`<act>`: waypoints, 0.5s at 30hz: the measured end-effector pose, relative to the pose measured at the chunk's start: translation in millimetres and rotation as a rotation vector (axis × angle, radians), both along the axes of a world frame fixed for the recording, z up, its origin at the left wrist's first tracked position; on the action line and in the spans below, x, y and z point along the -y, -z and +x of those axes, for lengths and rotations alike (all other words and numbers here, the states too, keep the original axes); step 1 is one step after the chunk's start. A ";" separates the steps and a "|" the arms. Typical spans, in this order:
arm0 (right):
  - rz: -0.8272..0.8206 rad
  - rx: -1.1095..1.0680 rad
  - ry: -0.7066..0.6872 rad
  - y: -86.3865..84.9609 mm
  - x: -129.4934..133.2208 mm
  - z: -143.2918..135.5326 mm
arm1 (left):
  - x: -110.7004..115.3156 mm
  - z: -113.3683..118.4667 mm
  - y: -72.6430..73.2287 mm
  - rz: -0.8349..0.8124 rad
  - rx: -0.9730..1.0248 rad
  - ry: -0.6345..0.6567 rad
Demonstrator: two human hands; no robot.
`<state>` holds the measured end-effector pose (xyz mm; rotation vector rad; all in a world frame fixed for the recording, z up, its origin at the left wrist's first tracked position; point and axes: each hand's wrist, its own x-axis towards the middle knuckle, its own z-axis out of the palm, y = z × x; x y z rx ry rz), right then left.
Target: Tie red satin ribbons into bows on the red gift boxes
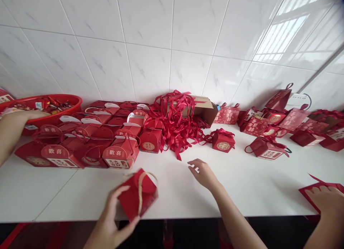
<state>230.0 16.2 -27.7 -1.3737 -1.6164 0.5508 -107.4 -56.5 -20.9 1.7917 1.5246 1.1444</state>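
My left hand (109, 215) is closed around a small red gift box (143, 202) with a twisted gold cord handle, tilted near the table's front edge. Over the white table (172, 191), my right hand (202, 172) holds nothing; its fingers are slightly bent and apart. Just beyond it lies a tangled heap of red ribbons (174, 130), spilling from an open cardboard box (208, 113). A red box with a ribbon bow (223, 140) stands to the right of the heap. Another red box (151, 140) touches its left side.
Rows of red handled gift boxes (94, 148) fill the left. Behind them, another person's arm (13, 129) reaches to a red basin (76, 100) of small wrapped items. At far right, a co-worker's hand (326, 199) rests on red card. More boxes (271, 148) stand along the tiled wall.
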 end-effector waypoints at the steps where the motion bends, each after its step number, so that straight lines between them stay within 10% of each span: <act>1: -0.004 0.002 -0.004 2.7 -10.0 -8.3 | 4.2 7.5 -1.0 -0.029 0.048 0.043; 15: 0.055 -0.225 -0.051 5.3 -31.9 -37.9 | -7.2 69.4 8.8 0.026 0.202 0.164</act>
